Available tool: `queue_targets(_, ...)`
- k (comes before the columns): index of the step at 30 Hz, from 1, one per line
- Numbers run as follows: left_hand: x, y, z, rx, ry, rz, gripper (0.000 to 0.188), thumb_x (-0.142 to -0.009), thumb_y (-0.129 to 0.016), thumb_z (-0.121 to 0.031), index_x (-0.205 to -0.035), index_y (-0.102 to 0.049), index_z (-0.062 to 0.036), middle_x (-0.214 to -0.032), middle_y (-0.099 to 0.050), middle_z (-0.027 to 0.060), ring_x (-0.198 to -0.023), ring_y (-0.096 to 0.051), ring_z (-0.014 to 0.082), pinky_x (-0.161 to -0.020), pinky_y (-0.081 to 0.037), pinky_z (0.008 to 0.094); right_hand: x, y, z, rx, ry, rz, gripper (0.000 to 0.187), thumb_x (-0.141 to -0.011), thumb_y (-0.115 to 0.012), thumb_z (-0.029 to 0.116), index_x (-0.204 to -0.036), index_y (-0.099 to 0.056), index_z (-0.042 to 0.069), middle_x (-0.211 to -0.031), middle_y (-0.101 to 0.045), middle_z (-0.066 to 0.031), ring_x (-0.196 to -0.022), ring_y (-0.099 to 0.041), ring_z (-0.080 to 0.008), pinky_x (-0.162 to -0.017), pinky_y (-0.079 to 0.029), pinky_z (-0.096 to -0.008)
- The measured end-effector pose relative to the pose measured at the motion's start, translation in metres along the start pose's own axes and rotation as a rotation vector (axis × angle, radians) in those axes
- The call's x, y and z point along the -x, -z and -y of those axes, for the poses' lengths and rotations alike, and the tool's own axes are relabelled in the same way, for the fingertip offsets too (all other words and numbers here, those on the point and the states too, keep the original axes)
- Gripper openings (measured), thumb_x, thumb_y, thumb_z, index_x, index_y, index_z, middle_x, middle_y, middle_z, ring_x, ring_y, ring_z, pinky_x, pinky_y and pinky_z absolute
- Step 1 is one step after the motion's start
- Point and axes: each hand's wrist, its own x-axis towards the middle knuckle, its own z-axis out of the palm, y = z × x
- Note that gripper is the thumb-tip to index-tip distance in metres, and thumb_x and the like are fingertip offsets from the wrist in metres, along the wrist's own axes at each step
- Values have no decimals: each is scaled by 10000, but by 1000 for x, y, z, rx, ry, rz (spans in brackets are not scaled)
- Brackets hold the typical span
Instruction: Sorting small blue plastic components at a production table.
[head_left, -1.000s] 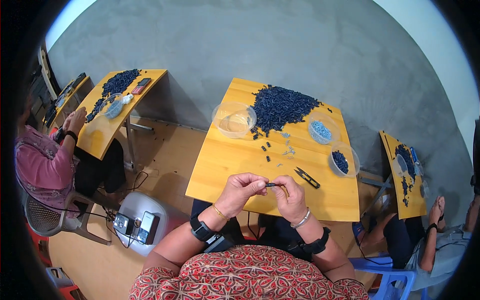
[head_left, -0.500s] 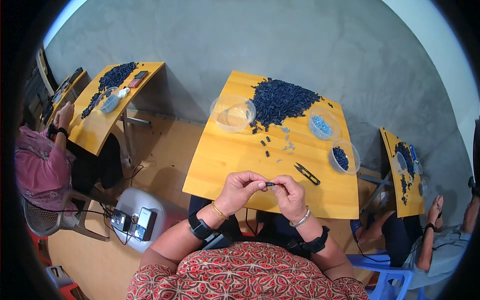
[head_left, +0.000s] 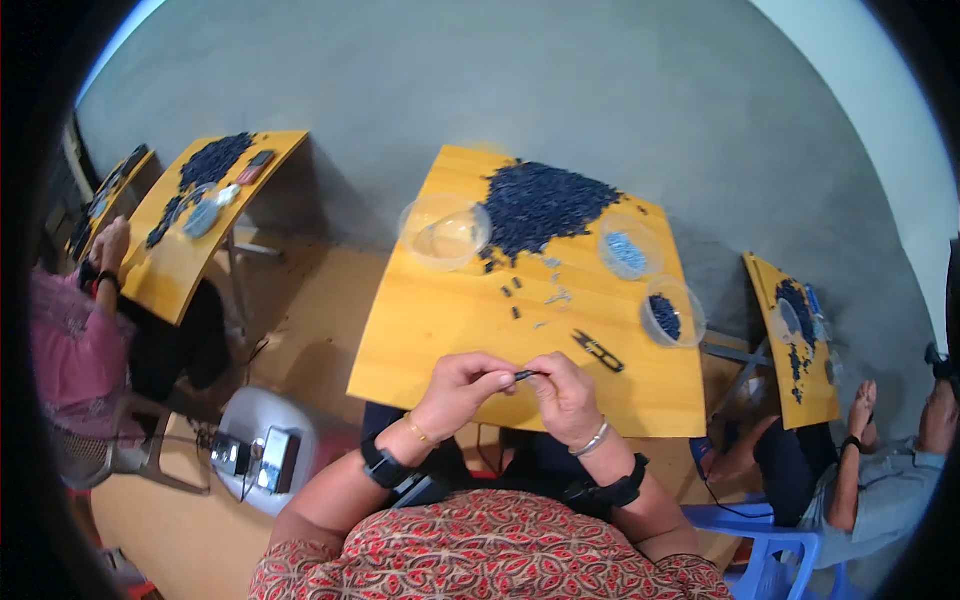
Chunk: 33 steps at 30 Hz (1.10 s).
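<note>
Between my two hands, just over the near edge of the yellow table (head_left: 400, 350), is a small dark blue piece (head_left: 524, 375). My left hand (head_left: 462, 392) pinches one end between thumb and fingertips. My right hand (head_left: 566, 402) has its fingers closed at the other end. Thread snips (head_left: 598, 351) with black handles lie just beyond my right hand. Farther off is a large heap of dark blue small pieces (head_left: 545, 207), with a few loose pieces (head_left: 511, 291) and light blue scraps (head_left: 559, 296) on the near side.
An empty clear bowl (head_left: 445, 235) stands left of the heap. On the right are a bowl of light blue bits (head_left: 627, 255) and a bowl of dark pieces (head_left: 664, 318). Other people sit at side tables, left (head_left: 80, 340) and right (head_left: 880, 485). A grey box stool (head_left: 262, 410) carries devices.
The whole view has shifted slightly, so the table sits a little farther left. My hands still hold the small piece, and my right fingers cover more of its end.
</note>
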Motion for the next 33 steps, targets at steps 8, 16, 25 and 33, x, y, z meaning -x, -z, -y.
queue_targets(8,-2,37,29,36,67,-136,131,-824,-589,-88,-872,-629,27,-742,-622,50,-679,-567,102,-662,-469,227,-6,88,-76,387,-207,-360,79,-771,-550,46,-843,-545,13,-763,-567,-152,-712,-568,-320,-624,-454,-370)
queue_targets(16,-12,48,45,-55,63,-209,121,-828,-588,-87,-869,-628,19,-742,-626,40,-694,-569,91,-672,-467,220,-34,106,-109,717,-241,-326,97,-752,-555,54,-845,-555,27,-784,-572,-143,-756,-553,-310,-666,-439,-386)
queue_targets(25,-14,64,51,249,122,-184,112,-855,-535,-74,-898,-602,5,-771,-614,65,-716,-584,143,-729,-492,289,-77,24,-141,388,-288,213,41,-740,-563,64,-775,-561,42,-779,-583,-134,-789,-547,-316,-694,-449,-397)
queue_targets(33,-17,67,49,465,138,-173,118,-861,-521,-76,-904,-595,5,-796,-601,84,-756,-583,173,-777,-500,360,-78,16,-146,420,-119,352,28,-729,-554,43,-757,-555,46,-773,-556,-136,-787,-524,-324,-717,-429,-397)
